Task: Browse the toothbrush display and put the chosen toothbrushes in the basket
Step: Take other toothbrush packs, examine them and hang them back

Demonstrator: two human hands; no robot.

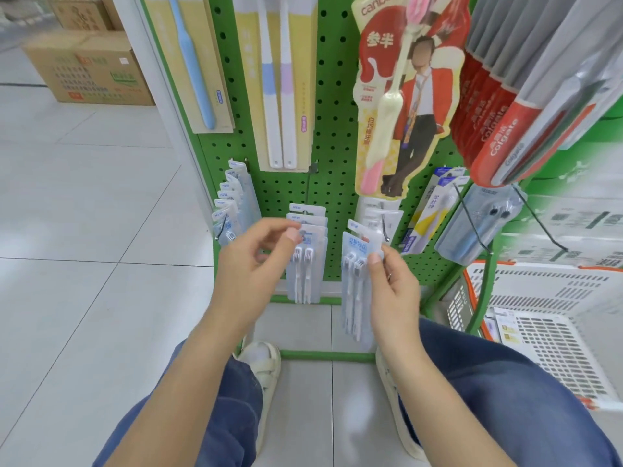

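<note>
I crouch before a green pegboard display (333, 129) hung with toothbrush packs. My right hand (392, 281) pinches the upper part of a clear twin toothbrush pack (354, 281), which hangs down off its peg. My left hand (253, 264) has its thumb and fingers at the top of the hanging row of similar twin packs (306, 264). A white plastic basket (556, 332) with orange trim stands on the floor at the right, with a few packaged items inside.
More white packs (232, 203) hang at the lower left. Blue, pink and cream brushes on cards and red Colgate packs (499, 129) hang above. Wire hooks (472, 224) stick out at the right. Cardboard boxes (87, 69) stand on the tiled floor far left.
</note>
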